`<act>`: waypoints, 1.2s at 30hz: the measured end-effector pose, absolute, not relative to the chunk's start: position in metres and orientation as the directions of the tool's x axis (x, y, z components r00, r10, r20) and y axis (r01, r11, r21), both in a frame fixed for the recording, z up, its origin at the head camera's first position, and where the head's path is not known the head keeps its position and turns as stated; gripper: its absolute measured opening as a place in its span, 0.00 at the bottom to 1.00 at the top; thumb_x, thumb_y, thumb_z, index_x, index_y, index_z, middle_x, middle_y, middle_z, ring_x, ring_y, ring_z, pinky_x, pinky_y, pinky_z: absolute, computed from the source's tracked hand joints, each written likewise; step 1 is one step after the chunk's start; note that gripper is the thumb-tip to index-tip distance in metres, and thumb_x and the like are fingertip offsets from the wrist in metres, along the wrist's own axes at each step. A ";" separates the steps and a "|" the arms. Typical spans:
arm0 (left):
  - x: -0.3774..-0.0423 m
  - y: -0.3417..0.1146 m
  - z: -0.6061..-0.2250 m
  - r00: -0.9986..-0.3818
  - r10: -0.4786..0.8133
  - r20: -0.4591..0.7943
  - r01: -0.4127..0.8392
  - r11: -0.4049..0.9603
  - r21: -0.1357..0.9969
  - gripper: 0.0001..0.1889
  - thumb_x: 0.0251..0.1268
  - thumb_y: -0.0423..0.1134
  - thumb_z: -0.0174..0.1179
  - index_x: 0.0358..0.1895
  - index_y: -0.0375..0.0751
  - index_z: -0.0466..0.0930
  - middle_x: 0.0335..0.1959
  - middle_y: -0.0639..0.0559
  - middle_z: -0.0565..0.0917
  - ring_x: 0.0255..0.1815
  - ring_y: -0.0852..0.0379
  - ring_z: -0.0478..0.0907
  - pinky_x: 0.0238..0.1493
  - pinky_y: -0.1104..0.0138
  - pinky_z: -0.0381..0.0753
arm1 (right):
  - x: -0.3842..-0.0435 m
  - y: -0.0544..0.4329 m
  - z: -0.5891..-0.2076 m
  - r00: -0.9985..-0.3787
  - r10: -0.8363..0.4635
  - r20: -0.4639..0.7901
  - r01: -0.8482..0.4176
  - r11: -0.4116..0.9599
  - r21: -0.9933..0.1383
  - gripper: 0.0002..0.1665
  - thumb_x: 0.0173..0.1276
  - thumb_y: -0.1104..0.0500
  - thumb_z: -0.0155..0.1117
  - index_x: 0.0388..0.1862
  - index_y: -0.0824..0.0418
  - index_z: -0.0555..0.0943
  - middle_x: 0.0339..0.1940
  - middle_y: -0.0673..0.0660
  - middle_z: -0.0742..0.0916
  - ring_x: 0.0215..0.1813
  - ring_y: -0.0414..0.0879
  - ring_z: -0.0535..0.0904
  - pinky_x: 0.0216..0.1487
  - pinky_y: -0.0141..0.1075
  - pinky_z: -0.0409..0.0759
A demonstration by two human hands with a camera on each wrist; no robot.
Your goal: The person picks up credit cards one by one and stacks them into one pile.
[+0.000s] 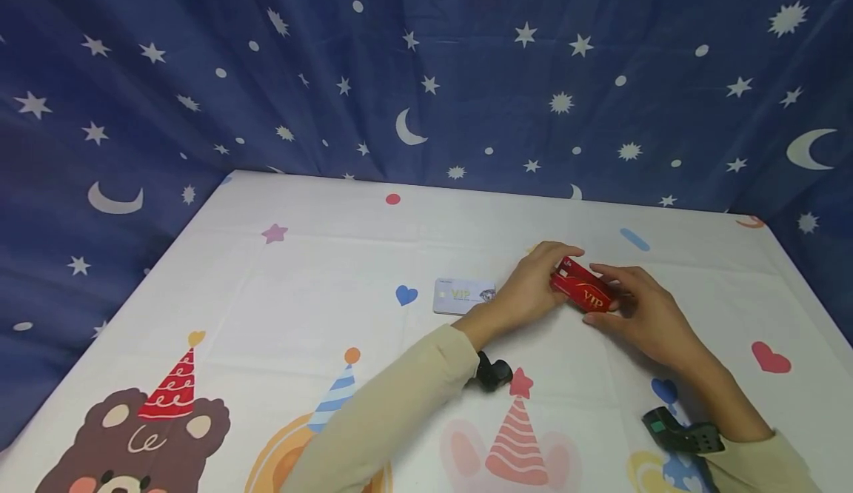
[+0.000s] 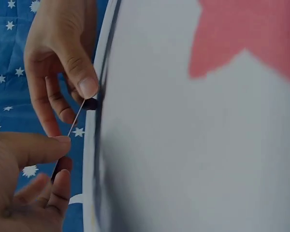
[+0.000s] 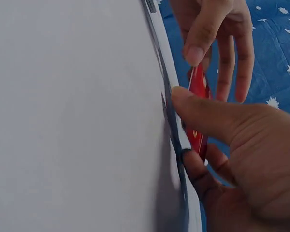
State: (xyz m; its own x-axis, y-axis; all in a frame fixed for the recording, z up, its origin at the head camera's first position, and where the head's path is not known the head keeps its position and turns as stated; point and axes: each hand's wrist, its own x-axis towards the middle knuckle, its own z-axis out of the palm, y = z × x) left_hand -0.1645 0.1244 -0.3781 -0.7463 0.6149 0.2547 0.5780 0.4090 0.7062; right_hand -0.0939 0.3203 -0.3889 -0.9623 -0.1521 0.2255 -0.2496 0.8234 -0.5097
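Observation:
A glossy red card with gold VIP lettering is held up at a tilt between both hands, over the right half of the table. My left hand pinches its left end, the thumb at the edge in the right wrist view. At the opposite end my right hand grips the card, its thumb and fingers curled about the lower right corner. Edge-on, the card shows as a thin line in the left wrist view. Just behind the left wrist lies a silver VIP card, its right corner close to the forearm.
A white cloth with printed bears, hats and hearts covers the table. Behind it hangs a dark blue curtain with stars and moons. A black wrist camera sits under the left wrist, another device at the right one.

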 end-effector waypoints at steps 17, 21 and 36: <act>-0.167 0.071 -0.353 -0.743 0.624 0.241 0.521 0.315 0.793 0.33 0.52 0.31 0.71 0.64 0.45 0.71 0.49 0.54 0.75 0.38 0.66 0.72 0.33 0.78 0.74 | -0.094 0.292 -0.368 -0.899 -0.248 0.360 -0.426 0.687 -0.589 0.46 0.44 0.71 0.79 0.65 0.60 0.71 0.56 0.59 0.76 0.52 0.55 0.75 0.46 0.17 0.70; -0.166 0.060 -0.348 -0.742 0.626 0.237 0.532 0.336 0.777 0.33 0.53 0.32 0.71 0.64 0.46 0.70 0.52 0.53 0.74 0.38 0.64 0.72 0.31 0.77 0.75 | -0.097 0.283 -0.367 -0.889 -0.258 0.379 -0.447 0.673 -0.590 0.47 0.44 0.71 0.79 0.65 0.62 0.71 0.56 0.59 0.76 0.53 0.55 0.76 0.47 0.18 0.70; -0.159 0.012 -0.357 -0.743 0.609 0.278 0.592 0.405 0.696 0.32 0.53 0.38 0.72 0.64 0.47 0.71 0.52 0.55 0.75 0.38 0.56 0.71 0.29 0.71 0.70 | -0.107 0.255 -0.368 -0.871 -0.329 0.366 -0.488 0.663 -0.567 0.48 0.44 0.66 0.80 0.66 0.57 0.70 0.57 0.55 0.79 0.54 0.45 0.75 0.43 0.43 0.79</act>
State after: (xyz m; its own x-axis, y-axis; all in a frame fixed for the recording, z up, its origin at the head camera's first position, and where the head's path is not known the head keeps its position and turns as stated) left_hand -0.1591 0.0119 -0.3570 -0.7429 0.6092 0.2775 0.5923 0.4051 0.6965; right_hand -0.1069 0.2554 -0.3680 -0.8708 -0.3288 0.3656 -0.4884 0.6634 -0.5668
